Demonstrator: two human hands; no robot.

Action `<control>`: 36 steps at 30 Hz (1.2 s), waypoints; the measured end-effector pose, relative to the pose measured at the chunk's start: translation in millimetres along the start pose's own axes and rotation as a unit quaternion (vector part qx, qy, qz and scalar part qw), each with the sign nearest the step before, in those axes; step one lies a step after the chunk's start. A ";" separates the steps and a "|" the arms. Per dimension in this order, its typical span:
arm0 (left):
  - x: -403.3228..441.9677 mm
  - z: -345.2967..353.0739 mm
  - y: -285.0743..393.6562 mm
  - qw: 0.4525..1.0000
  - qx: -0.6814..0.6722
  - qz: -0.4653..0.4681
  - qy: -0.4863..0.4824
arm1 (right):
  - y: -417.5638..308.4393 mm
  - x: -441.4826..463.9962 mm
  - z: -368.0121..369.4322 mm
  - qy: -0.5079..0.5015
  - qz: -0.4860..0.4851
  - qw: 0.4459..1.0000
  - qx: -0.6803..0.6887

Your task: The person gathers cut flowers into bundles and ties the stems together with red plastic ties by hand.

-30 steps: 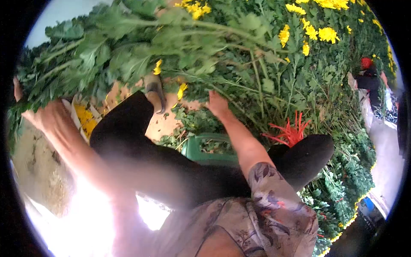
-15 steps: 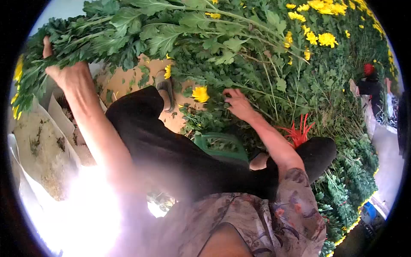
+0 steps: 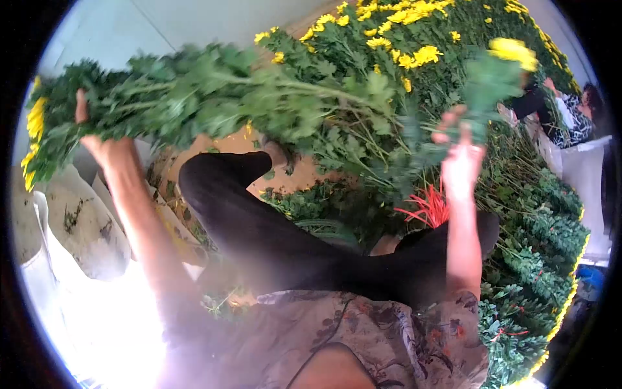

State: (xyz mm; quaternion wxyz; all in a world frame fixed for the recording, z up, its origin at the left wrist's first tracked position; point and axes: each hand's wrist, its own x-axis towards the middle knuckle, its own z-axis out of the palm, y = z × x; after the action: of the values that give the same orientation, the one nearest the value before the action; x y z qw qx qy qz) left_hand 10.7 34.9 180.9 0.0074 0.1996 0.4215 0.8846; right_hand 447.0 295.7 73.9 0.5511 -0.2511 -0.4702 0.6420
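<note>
My left hand [image 3: 110,146], at the left, is closed around a thick bunch of chrysanthemums [image 3: 194,97]. Its yellow heads face the left edge, and its leafy stems stretch right across the view. On the right, my right hand [image 3: 461,152] is raised with its fingers wrapped round the leafy stem of a yellow chrysanthemum [image 3: 514,54]. That flower is blurred by motion, its head up and to the right of the hand. Below the right hand, a tuft of red ties [image 3: 427,207] lies by my right knee.
Piled chrysanthemums [image 3: 414,58] with yellow heads fill the back, and more green stems [image 3: 531,240] run down the right side. Another person [image 3: 570,117] sits at the far right. White sheets [image 3: 84,240] stand at the left. Loose leaves litter the floor around my legs.
My right hand has moved up and right from the stems near my knees, and now grips a chrysanthemum. My left hand still holds the bunch, now lower in the view. The view has shifted.
</note>
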 end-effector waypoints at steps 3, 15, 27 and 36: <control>9.1 -19.7 10.8 0.999 0.035 -0.014 0.005 | -91.1 27.1 -46.7 -0.131 -0.090 0.981 0.107; -48.2 10.7 -134.3 0.903 -0.139 -0.371 -0.167 | -183.0 165.0 121.3 0.005 -0.277 0.754 -0.596; -63.1 -10.9 -181.4 0.900 -0.201 -0.357 -0.147 | 265.0 137.0 108.5 -0.224 -0.037 0.697 -0.680; -57.8 -19.3 -171.9 0.899 -0.126 -0.406 -0.106 | 226.0 138.3 113.2 -0.341 0.065 0.610 -0.712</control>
State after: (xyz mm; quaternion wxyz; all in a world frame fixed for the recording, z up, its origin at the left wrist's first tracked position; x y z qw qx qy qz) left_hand 30.3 120.8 21.2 0.4358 0.1013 0.3475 0.8241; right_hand 208.5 400.4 -49.2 -0.0450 -0.3575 -0.9156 0.1783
